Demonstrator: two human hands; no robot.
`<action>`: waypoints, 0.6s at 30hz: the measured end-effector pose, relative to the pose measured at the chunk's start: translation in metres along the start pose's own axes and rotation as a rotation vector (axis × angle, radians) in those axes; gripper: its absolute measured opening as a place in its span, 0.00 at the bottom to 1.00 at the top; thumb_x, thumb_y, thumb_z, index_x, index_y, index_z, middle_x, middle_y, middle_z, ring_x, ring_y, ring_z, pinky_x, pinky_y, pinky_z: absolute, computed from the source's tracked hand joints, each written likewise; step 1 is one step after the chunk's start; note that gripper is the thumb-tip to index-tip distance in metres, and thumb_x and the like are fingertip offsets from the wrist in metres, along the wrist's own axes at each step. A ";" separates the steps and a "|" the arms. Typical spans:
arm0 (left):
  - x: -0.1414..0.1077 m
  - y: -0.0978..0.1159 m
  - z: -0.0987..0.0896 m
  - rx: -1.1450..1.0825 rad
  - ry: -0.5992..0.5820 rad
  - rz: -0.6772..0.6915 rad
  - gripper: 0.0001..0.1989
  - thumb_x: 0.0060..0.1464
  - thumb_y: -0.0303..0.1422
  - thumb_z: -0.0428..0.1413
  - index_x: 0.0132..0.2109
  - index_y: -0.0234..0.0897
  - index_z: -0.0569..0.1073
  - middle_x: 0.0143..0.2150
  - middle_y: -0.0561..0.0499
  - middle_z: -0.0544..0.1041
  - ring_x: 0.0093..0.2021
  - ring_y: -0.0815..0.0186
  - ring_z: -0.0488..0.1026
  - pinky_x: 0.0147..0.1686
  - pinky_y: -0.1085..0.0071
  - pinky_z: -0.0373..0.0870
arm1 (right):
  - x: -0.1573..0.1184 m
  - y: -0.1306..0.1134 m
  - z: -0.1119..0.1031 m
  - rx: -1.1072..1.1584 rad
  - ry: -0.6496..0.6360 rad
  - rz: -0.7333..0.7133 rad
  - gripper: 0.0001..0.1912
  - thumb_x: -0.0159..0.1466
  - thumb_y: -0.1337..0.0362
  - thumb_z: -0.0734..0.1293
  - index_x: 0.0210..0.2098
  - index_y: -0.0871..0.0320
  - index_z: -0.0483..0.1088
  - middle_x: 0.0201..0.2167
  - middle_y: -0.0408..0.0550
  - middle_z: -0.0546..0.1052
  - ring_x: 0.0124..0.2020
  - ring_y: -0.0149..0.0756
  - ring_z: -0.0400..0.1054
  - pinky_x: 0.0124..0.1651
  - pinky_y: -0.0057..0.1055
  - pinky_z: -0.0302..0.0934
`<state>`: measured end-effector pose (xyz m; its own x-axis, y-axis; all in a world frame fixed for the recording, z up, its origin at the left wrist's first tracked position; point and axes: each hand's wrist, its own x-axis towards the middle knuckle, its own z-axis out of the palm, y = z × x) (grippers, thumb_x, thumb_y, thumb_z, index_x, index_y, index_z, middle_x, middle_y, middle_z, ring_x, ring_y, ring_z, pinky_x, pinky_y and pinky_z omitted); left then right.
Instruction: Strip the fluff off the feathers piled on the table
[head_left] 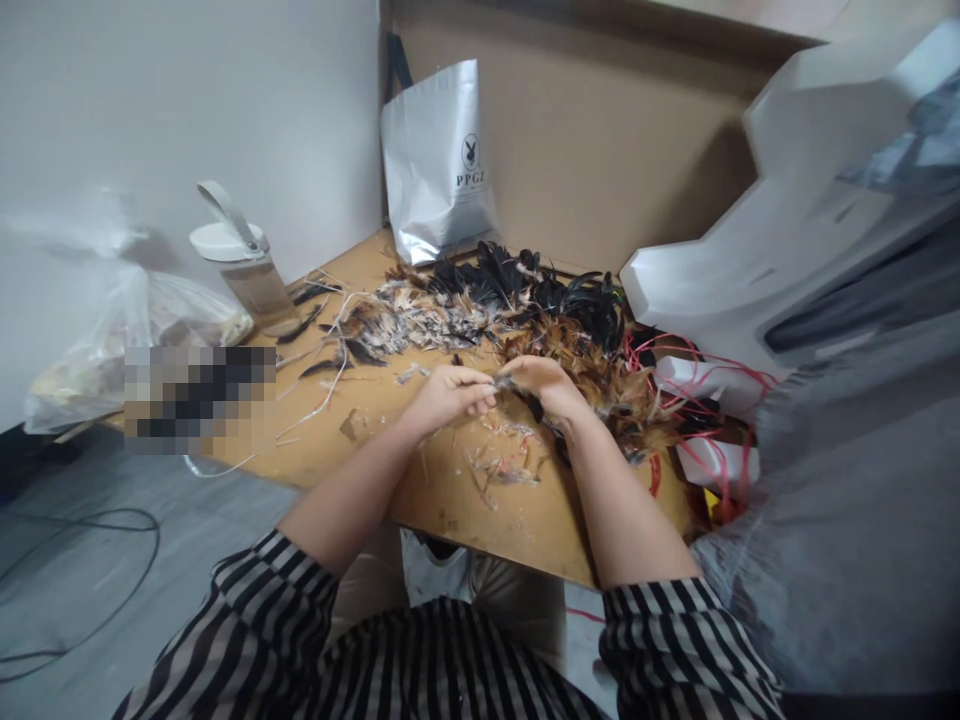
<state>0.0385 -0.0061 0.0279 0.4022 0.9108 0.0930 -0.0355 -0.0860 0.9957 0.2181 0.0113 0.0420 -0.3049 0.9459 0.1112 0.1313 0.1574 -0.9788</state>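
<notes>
Over the middle of the wooden table (pixel 450 500), my two hands meet at a small feather (pixel 504 382). Thumb and fingers of my left hand (pixel 457 393) pinch its left end. My right hand (pixel 547 385) closes on its other end, its fingertips partly hidden. Just beyond lies a long heap of feathers, with glossy black ones (pixel 525 280) at the back, brown ones (pixel 555 340) beside my right hand and pale fluffy ones (pixel 420 315) to the left. Below my hands are scattered feather scraps (pixel 502 460).
A silver bag (pixel 435 170) stands at the back against a brown panel. On the left are a lidded bottle (pixel 251 280) and a clear plastic bag (pixel 150 320). White blocks with red cord (pixel 712 380) and white foam (pixel 720 270) crowd the right. A black cable (pixel 150 560) lies on the floor.
</notes>
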 end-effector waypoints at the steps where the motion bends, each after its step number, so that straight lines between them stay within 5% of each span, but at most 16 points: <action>1: 0.001 0.000 -0.001 -0.037 0.026 -0.003 0.11 0.44 0.37 0.57 0.29 0.30 0.74 0.22 0.49 0.73 0.19 0.75 0.66 0.21 0.78 0.60 | 0.001 0.003 0.004 0.063 0.021 0.013 0.12 0.46 0.58 0.69 0.24 0.61 0.69 0.20 0.42 0.70 0.21 0.26 0.60 0.27 0.26 0.53; 10: 0.014 -0.015 -0.008 -0.293 0.270 -0.046 0.13 0.41 0.37 0.59 0.29 0.30 0.73 0.24 0.50 0.73 0.21 0.77 0.65 0.20 0.81 0.59 | 0.004 0.011 0.035 0.155 0.115 0.083 0.14 0.45 0.56 0.70 0.25 0.62 0.70 0.17 0.39 0.68 0.19 0.23 0.56 0.23 0.23 0.49; 18: 0.006 -0.003 -0.019 -0.367 -0.016 -0.167 0.12 0.39 0.35 0.61 0.28 0.29 0.72 0.23 0.51 0.72 0.18 0.79 0.63 0.17 0.82 0.58 | -0.001 -0.005 0.014 0.088 0.128 0.002 0.14 0.46 0.56 0.70 0.23 0.61 0.69 0.15 0.38 0.65 0.17 0.22 0.53 0.21 0.23 0.48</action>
<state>0.0236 0.0070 0.0253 0.4444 0.8933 -0.0676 -0.2911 0.2153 0.9322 0.2044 0.0060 0.0441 -0.1816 0.9755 0.1245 0.0465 0.1349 -0.9898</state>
